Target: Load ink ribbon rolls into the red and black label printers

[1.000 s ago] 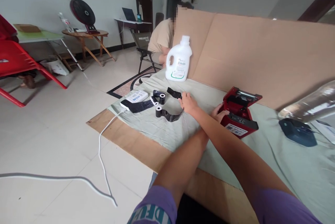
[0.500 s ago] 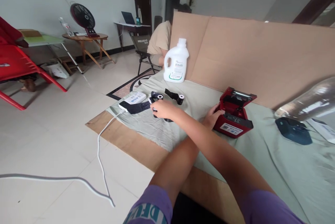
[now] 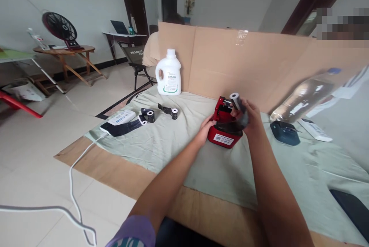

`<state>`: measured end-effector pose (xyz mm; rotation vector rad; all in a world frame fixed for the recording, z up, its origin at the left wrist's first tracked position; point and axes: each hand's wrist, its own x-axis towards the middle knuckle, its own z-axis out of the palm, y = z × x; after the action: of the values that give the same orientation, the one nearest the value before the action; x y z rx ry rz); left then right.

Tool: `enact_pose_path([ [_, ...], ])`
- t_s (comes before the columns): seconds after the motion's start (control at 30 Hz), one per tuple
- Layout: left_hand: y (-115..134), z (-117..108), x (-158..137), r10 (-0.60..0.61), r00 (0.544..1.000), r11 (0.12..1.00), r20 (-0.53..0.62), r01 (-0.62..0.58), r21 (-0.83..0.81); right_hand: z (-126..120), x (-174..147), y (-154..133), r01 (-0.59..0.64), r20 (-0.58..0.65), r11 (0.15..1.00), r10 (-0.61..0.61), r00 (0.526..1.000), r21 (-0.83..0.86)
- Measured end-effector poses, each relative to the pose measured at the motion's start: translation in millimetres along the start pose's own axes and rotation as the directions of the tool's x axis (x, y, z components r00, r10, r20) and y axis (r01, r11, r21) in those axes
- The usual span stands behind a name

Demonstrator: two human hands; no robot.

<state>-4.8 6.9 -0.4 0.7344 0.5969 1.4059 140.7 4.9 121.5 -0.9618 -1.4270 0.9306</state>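
Head view: red printer (image 3: 221, 135) on the cloth-covered counter (image 3: 213, 204), front label toward the wearer, lid up at the back. Left hand (image 3: 206, 128) lies against the printer's left wall, fingers near the rim; cannot tell whether it grips or only steadies. Right hand (image 3: 249, 115) closed on a black ribbon roll (image 3: 236, 101), white core end tilted up, held above the printer's right side; loose ribbon from it, blurred, hangs across the open compartment. Contact with the rim unclear. Well left on the cloth: an upright roll (image 3: 174, 114) with a dark tail, then two more rolls close together, a dark strip running from them toward a white box (image 3: 125, 116). White jug (image 3: 169, 75) upright behind these, near the cardboard panel (image 3: 230, 62). Right of the printer: dark blue object (image 3: 285, 133), clear bottle (image 3: 305, 93) lying aslant, blue cap.
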Motion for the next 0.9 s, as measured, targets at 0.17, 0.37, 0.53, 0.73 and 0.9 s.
enact_pose_path([
  [0.17, -2.0, -5.2, -3.2, 0.017, 0.999, 1.000, 0.043, -0.016, -0.019, -39.6, 8.6, 30.9, 0.014, 0.184, 0.895, 0.076, 0.980, -0.446],
  [0.37, 2.3, -3.1, -9.7, 0.016, 0.998, 1.000, 0.056, -0.017, 0.019, -27.0, 9.6, 46.1, 0.155, 0.231, 0.666, 0.027, 0.973, -0.729],
  [0.53, 0.0, -1.2, -9.8, 0.029, 0.998, 0.999, 0.054, -0.031, 0.044, -28.2, 14.2, 50.2, 0.081, 0.213, 0.651, 0.126, 0.969, -0.754],
  [0.73, 6.2, -1.7, -24.3, 0.408, 0.882, 0.725, 0.234, -0.469, 0.505, -25.6, 19.3, 49.0, -0.004, 0.217, 0.638, 0.268, 0.938, -0.770],
  [0.9, 17.3, 6.6, -46.4, 0.406, 0.656, 0.106, 0.636, -0.725, 0.680, -45.8, 10.7, 27.5, -0.023, 0.272, 0.774, 0.250, 0.929, -0.632],
])
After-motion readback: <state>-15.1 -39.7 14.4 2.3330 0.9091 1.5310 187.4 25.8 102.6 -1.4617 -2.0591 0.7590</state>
